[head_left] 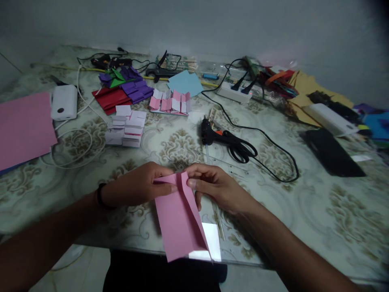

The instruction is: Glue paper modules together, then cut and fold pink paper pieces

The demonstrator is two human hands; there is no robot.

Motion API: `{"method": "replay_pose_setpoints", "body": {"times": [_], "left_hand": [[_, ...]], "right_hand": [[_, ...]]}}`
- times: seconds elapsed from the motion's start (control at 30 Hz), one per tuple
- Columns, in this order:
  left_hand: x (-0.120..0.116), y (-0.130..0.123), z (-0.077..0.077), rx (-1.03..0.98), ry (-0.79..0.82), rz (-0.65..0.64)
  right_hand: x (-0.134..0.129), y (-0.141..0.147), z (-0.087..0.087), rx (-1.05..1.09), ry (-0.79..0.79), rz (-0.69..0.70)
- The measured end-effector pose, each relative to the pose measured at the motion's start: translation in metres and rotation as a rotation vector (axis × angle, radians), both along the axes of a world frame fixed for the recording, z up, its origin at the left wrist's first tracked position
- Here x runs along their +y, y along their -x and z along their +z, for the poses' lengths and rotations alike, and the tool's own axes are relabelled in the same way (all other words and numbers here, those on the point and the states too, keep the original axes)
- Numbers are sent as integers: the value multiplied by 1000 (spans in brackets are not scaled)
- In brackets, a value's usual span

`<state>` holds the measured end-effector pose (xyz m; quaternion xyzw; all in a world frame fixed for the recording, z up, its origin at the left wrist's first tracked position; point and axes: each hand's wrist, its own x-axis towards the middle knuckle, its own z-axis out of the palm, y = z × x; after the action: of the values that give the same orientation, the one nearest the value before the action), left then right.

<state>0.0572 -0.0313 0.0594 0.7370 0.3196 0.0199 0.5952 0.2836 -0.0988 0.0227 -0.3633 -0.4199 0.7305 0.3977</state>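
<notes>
Both hands hold one sheet of pink paper (176, 223) over the table's front edge. A strip along its right side is folded up from the rest. My left hand (138, 184), with a dark band at the wrist, pinches the top left part between thumb and fingers. At the top right corner, the thumb and fingers of my right hand (214, 184) grip the folded strip. Under the lower right of the sheet lies a white piece (211, 241), partly covered. Beyond the hands rests a black glue gun (225, 140) with its cord.
Folded white paper pieces (126, 127), pink and white ones (170, 101), and purple ones (136, 90) lie behind. Pink sheets (24, 129) and a white power bank (64, 102) are left. A power strip (235, 92) stands at the back; a black phone-like slab (334, 152) lies right.
</notes>
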Motion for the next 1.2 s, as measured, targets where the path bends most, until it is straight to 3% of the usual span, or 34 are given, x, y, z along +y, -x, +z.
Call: {"method": "replay_pose_setpoints", "body": {"times": [0.17,0.47,0.7,1.03,1.2], "left_hand": [[-2,-3,-2,58,-19,82],[-7,-6,-8,26,-49,109],[-8,-6,-14,8,-81,121],[-8,-6,-21,-37,-129,329],[-5,-5,-16,-22,-117,294]], "right_hand": [[0,4,1,-13,9,15],[-4,9,4,-56,101,45],[-4,11,0,-93,65,23],[-7,13,-5,71,-22,-20],[-10,4,-1,8,-8,82]]}}
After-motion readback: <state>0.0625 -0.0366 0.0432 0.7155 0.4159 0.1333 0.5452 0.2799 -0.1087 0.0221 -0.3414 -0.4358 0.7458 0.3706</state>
